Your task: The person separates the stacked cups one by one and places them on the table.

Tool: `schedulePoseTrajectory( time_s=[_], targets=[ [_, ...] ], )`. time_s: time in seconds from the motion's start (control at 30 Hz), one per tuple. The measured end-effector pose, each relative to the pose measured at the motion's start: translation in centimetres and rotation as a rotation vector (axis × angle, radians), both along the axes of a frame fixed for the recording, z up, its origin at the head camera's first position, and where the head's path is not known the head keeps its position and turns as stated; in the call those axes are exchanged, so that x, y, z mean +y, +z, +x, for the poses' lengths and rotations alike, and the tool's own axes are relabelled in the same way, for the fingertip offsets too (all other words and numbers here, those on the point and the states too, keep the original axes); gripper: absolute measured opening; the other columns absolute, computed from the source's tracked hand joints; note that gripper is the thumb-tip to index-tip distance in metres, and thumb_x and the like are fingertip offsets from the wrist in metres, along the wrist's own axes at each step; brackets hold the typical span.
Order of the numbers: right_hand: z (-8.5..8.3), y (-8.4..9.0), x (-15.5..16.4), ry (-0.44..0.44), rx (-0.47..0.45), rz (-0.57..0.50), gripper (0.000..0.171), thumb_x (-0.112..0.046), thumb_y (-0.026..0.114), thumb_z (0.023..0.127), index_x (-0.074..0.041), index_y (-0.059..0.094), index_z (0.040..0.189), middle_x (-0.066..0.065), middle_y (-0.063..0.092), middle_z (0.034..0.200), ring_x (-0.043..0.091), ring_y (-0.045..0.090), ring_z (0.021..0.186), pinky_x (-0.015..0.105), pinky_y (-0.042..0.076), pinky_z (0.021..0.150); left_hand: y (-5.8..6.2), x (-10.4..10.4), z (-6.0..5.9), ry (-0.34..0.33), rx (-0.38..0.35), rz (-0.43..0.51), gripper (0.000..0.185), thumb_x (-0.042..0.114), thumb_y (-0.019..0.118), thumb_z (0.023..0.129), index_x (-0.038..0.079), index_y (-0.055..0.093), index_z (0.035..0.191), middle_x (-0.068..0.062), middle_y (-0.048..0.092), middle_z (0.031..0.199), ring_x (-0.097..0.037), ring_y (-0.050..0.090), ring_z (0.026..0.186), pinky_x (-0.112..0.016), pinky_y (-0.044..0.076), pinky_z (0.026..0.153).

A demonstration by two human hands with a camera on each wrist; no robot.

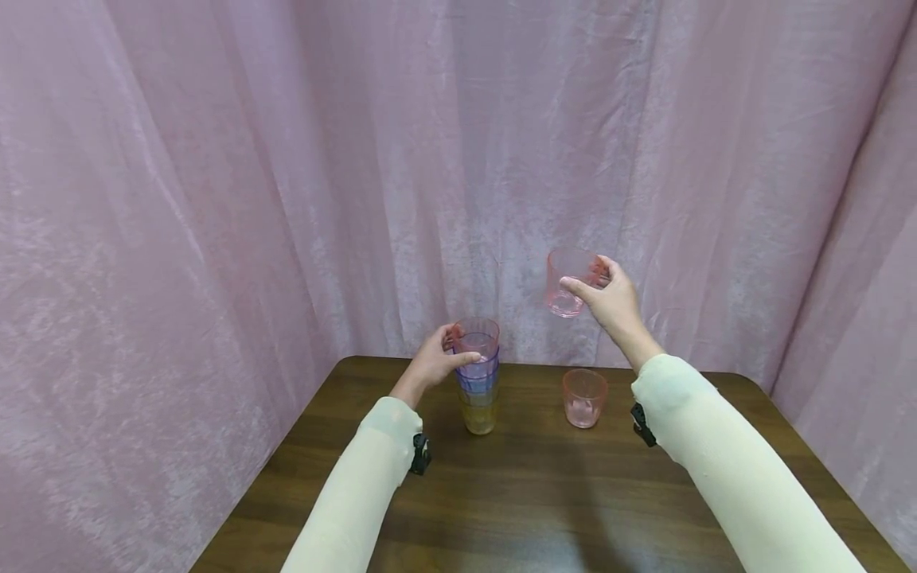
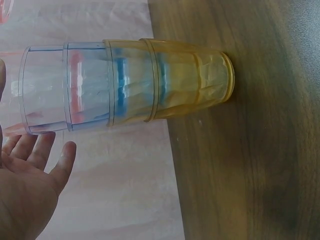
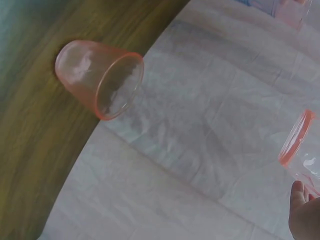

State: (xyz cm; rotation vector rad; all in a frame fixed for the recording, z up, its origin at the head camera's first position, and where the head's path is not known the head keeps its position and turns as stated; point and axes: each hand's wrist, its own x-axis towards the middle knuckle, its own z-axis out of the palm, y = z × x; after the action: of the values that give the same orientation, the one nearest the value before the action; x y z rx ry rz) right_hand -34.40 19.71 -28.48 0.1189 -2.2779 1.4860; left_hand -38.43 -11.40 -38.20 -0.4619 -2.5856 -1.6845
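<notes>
A stack of nested clear plastic cups stands upright on the table, with yellow cups [image 2: 180, 80] at the bottom and blue cups [image 2: 47, 90] above them. The topmost one is a pink cup [image 1: 478, 334]. My left hand [image 1: 435, 358] holds this top cup at its side, thumb in front and fingers behind. Up in the air to the right, my right hand [image 1: 614, 298] grips another pink cup [image 1: 566, 286] between thumb and fingers, slightly tilted. That hand [image 3: 306, 217] shows only partly in the right wrist view. Below it, a third pink cup [image 1: 584, 398] stands mouth up on the table.
The brown wooden table [image 1: 516, 493] has its far edge just behind the cups. A pink curtain [image 1: 387, 199] hangs behind and along both sides.
</notes>
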Motion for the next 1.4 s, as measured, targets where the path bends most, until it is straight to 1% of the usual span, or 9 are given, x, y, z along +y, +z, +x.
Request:
schedulePoseTrajectory(
  time_s=[0.3, 0.5, 0.73, 0.87, 1.0, 1.13, 1.23, 1.3, 1.4],
  targets=[
    [0.1, -0.8, 2.3, -0.052, -0.001, -0.021, 0.101, -0.052, 0.075, 0.085, -0.003, 0.022, 0.156, 0.019, 0.041, 0.150, 0.036, 0.040, 0.137, 0.048, 0.036, 0.111, -0.1, -0.1, 0.1, 0.007, -0.009, -0.003, 0.078, 0.031, 0.082, 0.084, 0.006, 0.043, 0.146, -0.011, 0.047, 0.148, -0.032, 0.040, 0.139, -0.048, 0.036, 0.112],
    [0.4, -1.9, 4.2, -0.089, -0.009, -0.057, 0.102, -0.050, 0.075, 0.086, -0.002, 0.019, 0.157, 0.019, 0.037, 0.152, 0.036, 0.039, 0.138, 0.048, 0.035, 0.112, 0.0, 0.1, 0.2, 0.010, -0.016, -0.016, 0.080, 0.033, 0.082, 0.083, 0.006, 0.043, 0.147, -0.012, 0.045, 0.149, -0.032, 0.039, 0.140, -0.048, 0.034, 0.112],
    [0.5, -3.4, 5.8, -0.170, -0.001, -0.070, 0.099, -0.045, 0.076, 0.086, 0.000, 0.023, 0.155, 0.021, 0.041, 0.150, 0.037, 0.042, 0.134, 0.048, 0.037, 0.110, -0.2, -0.1, 0.1, 0.017, -0.021, -0.023, 0.079, 0.035, 0.082, 0.083, 0.008, 0.044, 0.146, -0.011, 0.046, 0.149, -0.032, 0.039, 0.140, -0.049, 0.034, 0.112],
    [0.6, -4.2, 6.9, -0.195, -0.030, -0.081, 0.101, -0.049, 0.075, 0.086, -0.002, 0.020, 0.156, 0.021, 0.039, 0.150, 0.036, 0.040, 0.135, 0.049, 0.036, 0.111, -0.2, 0.0, -0.1, 0.016, -0.022, -0.018, 0.081, 0.035, 0.083, 0.082, 0.008, 0.043, 0.146, -0.010, 0.047, 0.149, -0.031, 0.038, 0.140, -0.048, 0.034, 0.113],
    [0.7, -5.2, 7.8, -0.220, -0.050, -0.090, 0.101, -0.050, 0.074, 0.087, -0.003, 0.019, 0.157, 0.022, 0.040, 0.148, 0.035, 0.040, 0.134, 0.049, 0.035, 0.110, -0.1, 0.0, 0.0, 0.015, -0.023, -0.016, 0.081, 0.037, 0.084, 0.081, 0.009, 0.043, 0.146, -0.010, 0.047, 0.149, -0.032, 0.038, 0.140, -0.049, 0.034, 0.113],
    [0.8, -6.4, 8.5, -0.221, -0.065, -0.088, 0.101, -0.050, 0.073, 0.087, -0.001, 0.018, 0.157, 0.024, 0.040, 0.147, 0.036, 0.039, 0.133, 0.050, 0.035, 0.110, -0.1, -0.1, -0.1, 0.014, -0.022, -0.016, 0.079, 0.038, 0.084, 0.081, 0.010, 0.046, 0.144, -0.010, 0.047, 0.148, -0.032, 0.038, 0.140, -0.050, 0.034, 0.112],
    [0.9, -7.5, 8.9, -0.218, -0.081, -0.084, 0.102, -0.051, 0.072, 0.088, 0.000, 0.017, 0.157, 0.025, 0.038, 0.148, 0.037, 0.038, 0.134, 0.052, 0.034, 0.110, -0.1, -0.1, -0.1, 0.008, -0.018, -0.015, 0.081, 0.038, 0.083, 0.081, 0.008, 0.044, 0.145, -0.011, 0.047, 0.149, -0.033, 0.038, 0.140, -0.050, 0.034, 0.113],
    [1.0, -8.3, 9.1, -0.226, -0.099, -0.078, 0.102, -0.051, 0.071, 0.088, 0.000, 0.016, 0.157, 0.025, 0.038, 0.148, 0.037, 0.038, 0.134, 0.051, 0.035, 0.110, 0.0, -0.1, -0.1, 0.010, -0.018, -0.020, 0.082, 0.038, 0.083, 0.081, 0.007, 0.043, 0.146, -0.010, 0.046, 0.149, -0.032, 0.038, 0.141, -0.050, 0.033, 0.113],
    [1.1, -9.5, 9.4, -0.245, -0.115, -0.070, 0.099, -0.050, 0.071, 0.088, 0.001, 0.019, 0.156, 0.026, 0.041, 0.144, 0.035, 0.042, 0.128, 0.048, 0.040, 0.105, 0.0, -0.1, -0.1, 0.008, -0.021, -0.024, 0.082, 0.038, 0.082, 0.082, 0.007, 0.042, 0.147, -0.010, 0.046, 0.149, -0.031, 0.038, 0.141, -0.049, 0.033, 0.113]
  ],
)
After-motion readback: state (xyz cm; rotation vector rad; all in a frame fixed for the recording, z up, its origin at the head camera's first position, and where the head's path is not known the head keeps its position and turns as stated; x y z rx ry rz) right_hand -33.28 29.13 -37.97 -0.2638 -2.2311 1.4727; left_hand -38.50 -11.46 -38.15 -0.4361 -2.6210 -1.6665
